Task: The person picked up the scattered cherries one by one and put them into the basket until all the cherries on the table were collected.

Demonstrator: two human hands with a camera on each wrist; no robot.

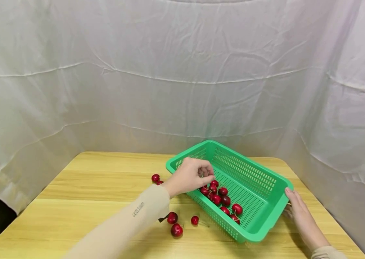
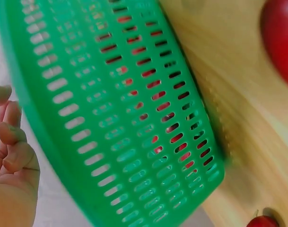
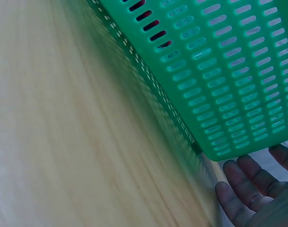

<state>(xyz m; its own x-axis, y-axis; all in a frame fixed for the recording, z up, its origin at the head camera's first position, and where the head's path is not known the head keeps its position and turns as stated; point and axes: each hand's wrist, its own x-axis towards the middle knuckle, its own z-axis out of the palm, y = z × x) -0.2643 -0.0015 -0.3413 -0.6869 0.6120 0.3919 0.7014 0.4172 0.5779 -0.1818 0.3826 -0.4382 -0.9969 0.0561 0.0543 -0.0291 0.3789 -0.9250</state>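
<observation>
A green perforated plastic basket (image 1: 253, 169) stands at an angle on the table, with several dark red cherries (image 1: 216, 199) gathered along its near-left side. My left hand (image 1: 190, 174) reaches over the basket's left rim, above those cherries. Its fingers are loosely bent, and nothing shows between them in the left wrist view. At the basket's right end my right hand (image 1: 302, 216) holds the rim, thumb on top. In the right wrist view its fingers (image 3: 243, 182) lie under the outside of the end wall. Cherries show through the slots in the left wrist view.
Loose cherries lie outside the basket: one small cherry (image 1: 194, 220), another cherry (image 1: 176, 230) near the left sleeve, and a pair (image 1: 155, 177) farther back. Beneath everything is a wooden table (image 1: 72, 201), with pale cloth (image 1: 156, 100) hanging behind it.
</observation>
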